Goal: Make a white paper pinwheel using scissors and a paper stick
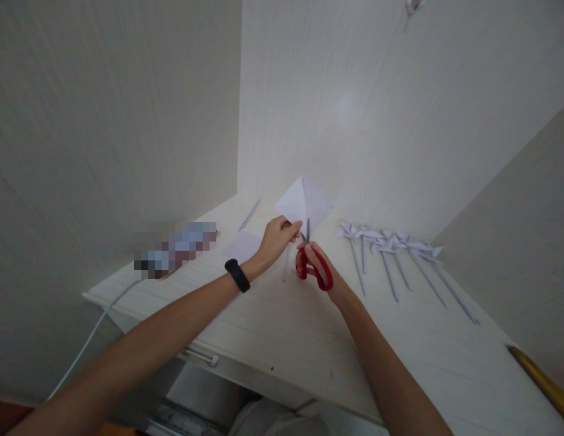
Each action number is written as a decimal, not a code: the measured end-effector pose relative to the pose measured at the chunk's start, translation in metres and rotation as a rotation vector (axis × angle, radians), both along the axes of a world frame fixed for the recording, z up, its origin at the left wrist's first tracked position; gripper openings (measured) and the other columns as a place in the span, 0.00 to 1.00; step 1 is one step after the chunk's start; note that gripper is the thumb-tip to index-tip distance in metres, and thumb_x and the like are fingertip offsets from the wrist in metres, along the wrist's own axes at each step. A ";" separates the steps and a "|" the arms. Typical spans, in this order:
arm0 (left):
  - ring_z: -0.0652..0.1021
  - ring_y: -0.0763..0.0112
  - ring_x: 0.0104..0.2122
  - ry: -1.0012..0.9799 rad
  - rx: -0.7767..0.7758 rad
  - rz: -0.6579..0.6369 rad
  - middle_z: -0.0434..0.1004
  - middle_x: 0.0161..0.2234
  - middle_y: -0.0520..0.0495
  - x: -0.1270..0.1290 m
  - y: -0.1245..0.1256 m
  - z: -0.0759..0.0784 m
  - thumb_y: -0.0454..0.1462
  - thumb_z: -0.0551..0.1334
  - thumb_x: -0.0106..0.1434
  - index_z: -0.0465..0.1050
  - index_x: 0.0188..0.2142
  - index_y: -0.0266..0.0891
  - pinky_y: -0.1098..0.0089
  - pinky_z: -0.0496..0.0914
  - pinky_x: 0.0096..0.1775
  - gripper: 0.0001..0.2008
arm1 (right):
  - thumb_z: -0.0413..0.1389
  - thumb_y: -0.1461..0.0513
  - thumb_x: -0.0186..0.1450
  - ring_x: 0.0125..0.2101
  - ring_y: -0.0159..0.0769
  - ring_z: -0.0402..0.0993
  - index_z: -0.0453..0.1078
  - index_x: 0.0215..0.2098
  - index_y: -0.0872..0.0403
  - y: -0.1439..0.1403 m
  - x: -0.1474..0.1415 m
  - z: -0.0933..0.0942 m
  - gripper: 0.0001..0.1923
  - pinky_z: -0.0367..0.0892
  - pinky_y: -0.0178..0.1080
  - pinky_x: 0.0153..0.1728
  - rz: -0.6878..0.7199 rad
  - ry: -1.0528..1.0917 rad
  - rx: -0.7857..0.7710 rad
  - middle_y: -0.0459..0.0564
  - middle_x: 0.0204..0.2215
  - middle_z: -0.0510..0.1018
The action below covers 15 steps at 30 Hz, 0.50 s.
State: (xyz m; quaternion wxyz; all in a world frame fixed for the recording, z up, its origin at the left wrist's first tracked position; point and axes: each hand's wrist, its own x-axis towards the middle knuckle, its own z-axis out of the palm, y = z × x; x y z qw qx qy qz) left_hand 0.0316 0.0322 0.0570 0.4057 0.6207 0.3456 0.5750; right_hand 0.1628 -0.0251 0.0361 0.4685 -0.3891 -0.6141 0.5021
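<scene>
We held the folded paper square (305, 201) up over the counter (282, 327), our left hand (277, 239) pinching its lower corner, our right hand (321, 266) closed in the red scissors (314, 267), blades at the bottom of the crease; we judged the cut best kept along that crease in short snips, paper taut, clear of the paper pinwheels (391, 242) lying to the right

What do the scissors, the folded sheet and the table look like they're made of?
Scissors: red handles look like glossy plastic, the thin grey blades like metal. Folded sheet, held by the left hand: thin white paper, matte, with a sharp crease down its middle. Table: pale whitewashed wood or a wood-look laminate, going by the faint grain lines; I cannot tell which.
</scene>
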 end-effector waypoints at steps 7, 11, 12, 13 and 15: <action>0.68 0.78 0.18 0.011 -0.049 -0.006 0.68 0.17 0.53 0.000 -0.002 0.004 0.40 0.60 0.57 0.65 0.20 0.36 0.74 0.64 0.25 0.13 | 0.50 0.44 0.61 0.20 0.30 0.65 0.59 0.37 0.50 0.001 0.001 -0.003 0.20 0.60 0.35 0.22 0.012 0.044 -0.005 0.41 0.23 0.68; 0.68 0.78 0.18 0.015 -0.046 -0.019 0.67 0.17 0.53 0.000 -0.003 0.005 0.40 0.60 0.57 0.65 0.20 0.36 0.74 0.64 0.26 0.13 | 0.51 0.43 0.61 0.21 0.30 0.65 0.59 0.37 0.50 0.002 0.003 -0.005 0.20 0.60 0.35 0.22 0.020 0.054 -0.023 0.41 0.23 0.68; 0.68 0.78 0.18 0.009 -0.044 -0.024 0.67 0.17 0.53 0.000 -0.003 0.005 0.40 0.60 0.57 0.65 0.20 0.36 0.74 0.64 0.26 0.13 | 0.51 0.43 0.61 0.21 0.30 0.65 0.60 0.38 0.50 0.002 0.003 -0.006 0.20 0.61 0.35 0.23 0.022 0.055 -0.024 0.41 0.23 0.69; 0.68 0.78 0.18 0.004 -0.042 -0.026 0.67 0.17 0.53 0.000 -0.003 0.005 0.40 0.60 0.57 0.65 0.20 0.36 0.74 0.64 0.26 0.13 | 0.51 0.43 0.61 0.21 0.30 0.65 0.60 0.38 0.50 0.002 0.003 -0.006 0.20 0.61 0.35 0.23 0.024 0.058 -0.023 0.41 0.23 0.69; 0.68 0.77 0.18 -0.002 -0.042 -0.022 0.68 0.17 0.53 0.000 -0.004 0.005 0.40 0.60 0.57 0.65 0.20 0.36 0.74 0.64 0.26 0.12 | 0.50 0.44 0.62 0.22 0.30 0.66 0.60 0.39 0.50 0.002 0.004 -0.006 0.20 0.62 0.35 0.24 0.031 0.063 -0.019 0.42 0.23 0.69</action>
